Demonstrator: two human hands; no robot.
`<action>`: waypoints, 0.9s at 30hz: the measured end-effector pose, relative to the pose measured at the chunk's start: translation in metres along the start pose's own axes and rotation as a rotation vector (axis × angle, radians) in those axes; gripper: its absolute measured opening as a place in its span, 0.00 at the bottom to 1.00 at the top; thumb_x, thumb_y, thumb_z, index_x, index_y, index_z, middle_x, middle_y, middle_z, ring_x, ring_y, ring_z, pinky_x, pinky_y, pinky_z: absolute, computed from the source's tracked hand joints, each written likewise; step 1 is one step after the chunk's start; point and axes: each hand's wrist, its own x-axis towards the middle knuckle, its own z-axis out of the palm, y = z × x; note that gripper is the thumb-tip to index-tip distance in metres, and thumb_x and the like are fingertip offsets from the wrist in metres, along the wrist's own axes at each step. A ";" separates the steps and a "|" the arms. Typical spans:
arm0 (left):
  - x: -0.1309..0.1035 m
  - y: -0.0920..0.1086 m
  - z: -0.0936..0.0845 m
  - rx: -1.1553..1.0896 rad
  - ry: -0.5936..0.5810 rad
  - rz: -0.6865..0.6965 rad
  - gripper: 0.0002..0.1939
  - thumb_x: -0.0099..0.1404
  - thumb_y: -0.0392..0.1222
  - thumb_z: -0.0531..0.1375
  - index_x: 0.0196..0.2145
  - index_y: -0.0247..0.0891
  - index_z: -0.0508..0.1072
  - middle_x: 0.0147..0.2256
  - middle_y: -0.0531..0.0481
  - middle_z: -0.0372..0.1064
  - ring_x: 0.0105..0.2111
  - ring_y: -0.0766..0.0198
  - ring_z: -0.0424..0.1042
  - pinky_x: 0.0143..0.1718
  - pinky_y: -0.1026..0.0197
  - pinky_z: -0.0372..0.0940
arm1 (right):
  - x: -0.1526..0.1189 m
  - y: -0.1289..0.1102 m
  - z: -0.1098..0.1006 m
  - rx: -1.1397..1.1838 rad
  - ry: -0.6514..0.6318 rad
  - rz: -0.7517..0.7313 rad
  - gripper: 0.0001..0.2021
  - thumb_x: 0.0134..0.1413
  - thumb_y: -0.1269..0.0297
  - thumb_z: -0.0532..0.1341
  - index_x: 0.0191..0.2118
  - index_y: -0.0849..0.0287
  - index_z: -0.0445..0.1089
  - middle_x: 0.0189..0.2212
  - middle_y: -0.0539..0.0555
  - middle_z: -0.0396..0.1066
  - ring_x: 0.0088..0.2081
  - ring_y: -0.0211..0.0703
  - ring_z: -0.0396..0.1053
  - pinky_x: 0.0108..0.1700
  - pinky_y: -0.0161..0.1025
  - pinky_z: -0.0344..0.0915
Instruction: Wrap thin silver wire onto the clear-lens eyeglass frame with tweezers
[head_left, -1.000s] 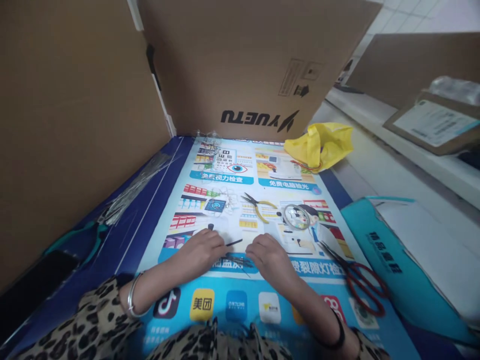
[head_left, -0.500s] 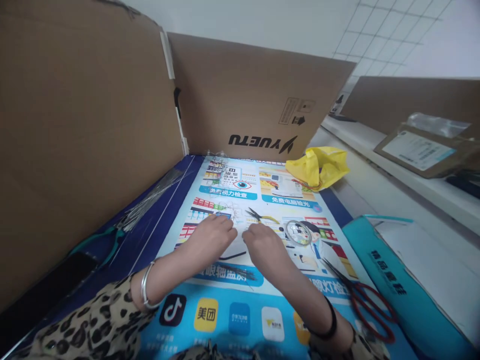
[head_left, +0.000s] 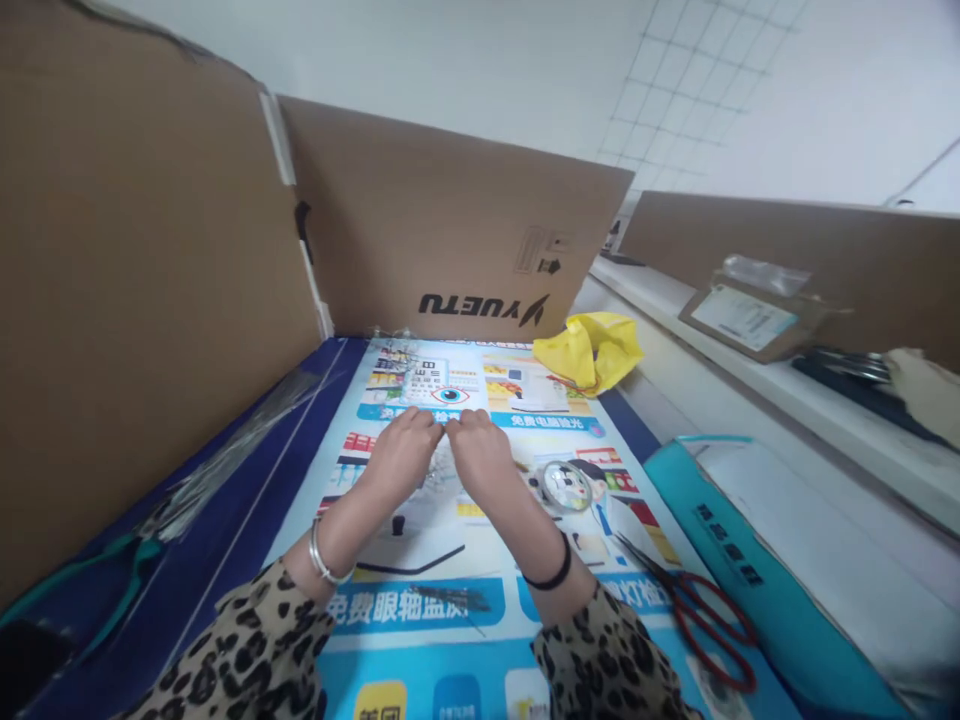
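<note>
Head view: left hand [head_left: 401, 455], right hand [head_left: 478, 455], mid-poster [head_left: 397, 665], well apart from cardboard walls [head_left: 442, 220] at left and far edges; fingers curled together, grip cannot be told; pale, fine wire tangle [head_left: 440, 472] between hands

The left hand [head_left: 405, 452] and the right hand [head_left: 478, 455] are close together above the printed sheet [head_left: 420, 660], fingers bent; what they pinch is too small to tell. Beyond this grip and to its right lies the yellow bag [head_left: 589, 350]. Right of the grip is the round clear item [head_left: 566, 486], and nearer to the body, the red-handled scissors [head_left: 705, 612]
</note>
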 end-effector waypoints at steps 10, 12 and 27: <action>0.004 -0.004 0.022 0.011 0.014 0.058 0.10 0.59 0.28 0.50 0.25 0.35 0.69 0.27 0.44 0.65 0.33 0.54 0.63 0.36 0.55 0.61 | 0.007 -0.001 0.026 0.058 -0.015 0.025 0.09 0.57 0.72 0.51 0.38 0.63 0.67 0.37 0.59 0.68 0.41 0.47 0.63 0.38 0.40 0.63; 0.003 -0.004 0.023 0.006 0.025 0.072 0.10 0.59 0.28 0.50 0.26 0.35 0.69 0.29 0.43 0.66 0.34 0.54 0.64 0.37 0.54 0.61 | 0.007 -0.001 0.028 0.066 -0.012 0.021 0.08 0.57 0.72 0.51 0.37 0.63 0.67 0.37 0.59 0.68 0.40 0.47 0.64 0.38 0.41 0.63; 0.000 -0.001 0.027 -0.043 -0.031 0.031 0.11 0.58 0.28 0.49 0.31 0.33 0.70 0.35 0.39 0.69 0.39 0.51 0.67 0.39 0.54 0.63 | 0.007 -0.005 0.041 0.095 0.013 0.013 0.08 0.55 0.76 0.52 0.37 0.65 0.67 0.36 0.60 0.68 0.37 0.46 0.65 0.34 0.40 0.64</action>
